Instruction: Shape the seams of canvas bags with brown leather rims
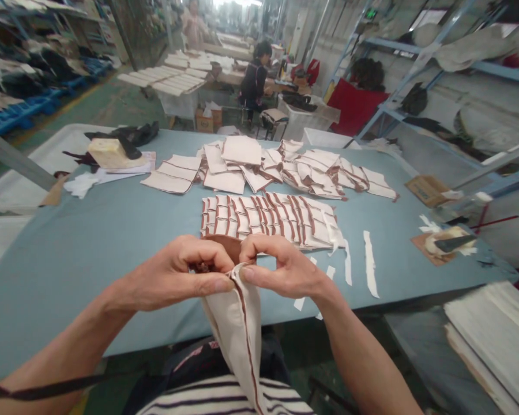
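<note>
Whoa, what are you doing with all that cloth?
A person's bare left hand and bare right hand are pinching the top edge of a cream cloth piece with a dark brown seam; it hangs down in front of a striped shirt. Beyond the hands, on the blue table, lie a neat overlapping row of cream, brown-edged cloth pieces and, farther back, a loose pile of similar pieces.

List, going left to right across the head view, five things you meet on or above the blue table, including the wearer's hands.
Yellowish block → left hand → right hand → rightmost long white strip → dark wedge-shaped item
</note>
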`<state>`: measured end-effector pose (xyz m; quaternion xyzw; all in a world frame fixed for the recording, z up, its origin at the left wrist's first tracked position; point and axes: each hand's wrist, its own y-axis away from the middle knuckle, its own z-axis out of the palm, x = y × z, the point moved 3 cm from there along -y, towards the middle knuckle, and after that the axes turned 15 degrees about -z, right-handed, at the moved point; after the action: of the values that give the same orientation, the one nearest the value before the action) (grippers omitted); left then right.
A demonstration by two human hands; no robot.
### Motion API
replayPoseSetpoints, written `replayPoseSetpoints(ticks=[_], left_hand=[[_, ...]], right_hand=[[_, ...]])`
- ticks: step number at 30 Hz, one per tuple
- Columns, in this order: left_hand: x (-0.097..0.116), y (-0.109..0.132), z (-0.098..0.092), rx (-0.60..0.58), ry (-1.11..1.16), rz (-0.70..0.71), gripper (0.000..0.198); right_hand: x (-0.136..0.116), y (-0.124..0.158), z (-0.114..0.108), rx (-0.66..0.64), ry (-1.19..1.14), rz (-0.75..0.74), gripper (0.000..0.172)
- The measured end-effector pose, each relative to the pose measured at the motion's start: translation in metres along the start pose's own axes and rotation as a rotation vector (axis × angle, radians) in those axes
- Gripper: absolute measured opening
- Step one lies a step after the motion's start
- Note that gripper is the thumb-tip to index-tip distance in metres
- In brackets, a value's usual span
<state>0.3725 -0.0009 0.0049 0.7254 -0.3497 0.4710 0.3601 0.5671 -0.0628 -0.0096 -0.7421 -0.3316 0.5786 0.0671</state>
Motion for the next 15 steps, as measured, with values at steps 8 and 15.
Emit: replayPoseSetpoints(ticks=[8,15], left_hand=[[0.002,0.012,0.006,0.067,-0.049,0.045,0.03],[0.01,0.021,0.007,0.134,-0.166,0.151,0.018]], right_hand=[[-0.023,0.002,0.01,-0.01,0.172,-0.107,0.03],[-0.03,0.002,0.01,-0.068,0.188,-0.145,0.022]])
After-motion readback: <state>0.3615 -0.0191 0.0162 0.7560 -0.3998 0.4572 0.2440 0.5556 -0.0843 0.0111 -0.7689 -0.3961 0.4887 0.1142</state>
